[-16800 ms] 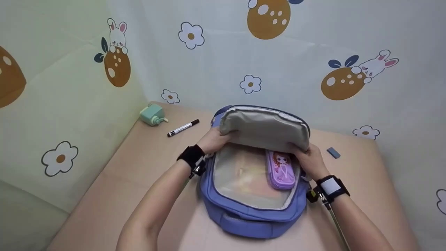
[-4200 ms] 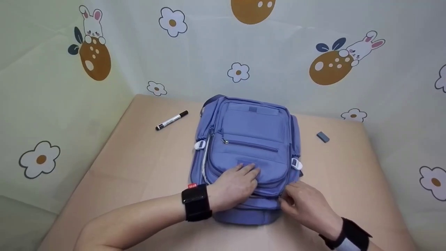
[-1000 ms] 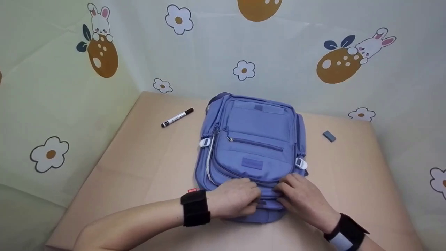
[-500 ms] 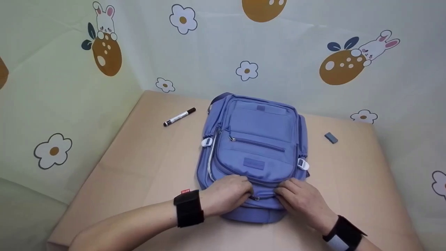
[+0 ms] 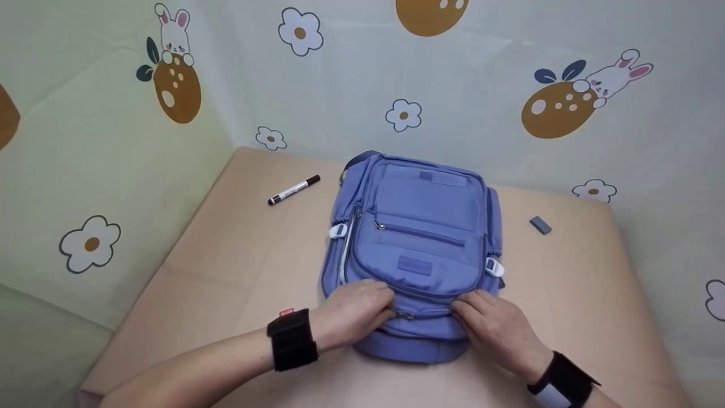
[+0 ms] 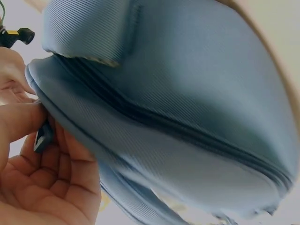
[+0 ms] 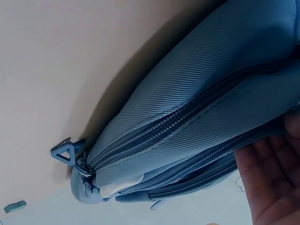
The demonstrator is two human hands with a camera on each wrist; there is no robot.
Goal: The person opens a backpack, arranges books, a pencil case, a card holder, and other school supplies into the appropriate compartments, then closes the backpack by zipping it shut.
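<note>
A blue backpack [image 5: 430,201] lies front side up on the table, its lower end toward me. My left hand [image 5: 354,311] pinches a zipper pull [image 6: 43,137] between thumb and fingers at the bag's lower front. To its right, my right hand [image 5: 498,328] pinches the fabric edge beside the same zipper; in the right wrist view its fingers [image 7: 260,173] sit against the zipper seam. Along the bag's left side the main zipper stands undone, with a strip of pale lining [image 5: 345,258] showing. The bag's inside is hidden.
A black and white marker [image 5: 294,190] lies on the table [image 5: 238,249] left of the bag. On the right is a small grey-blue block [image 5: 540,225]. Printed curtains [image 5: 351,73] rise behind and at the left.
The earlier raised flap, with a purple pencil case beneath, is now down; the green bottle-like object has left the table. Lately my left hand has slid left along the zipper; the right stays near its place.
</note>
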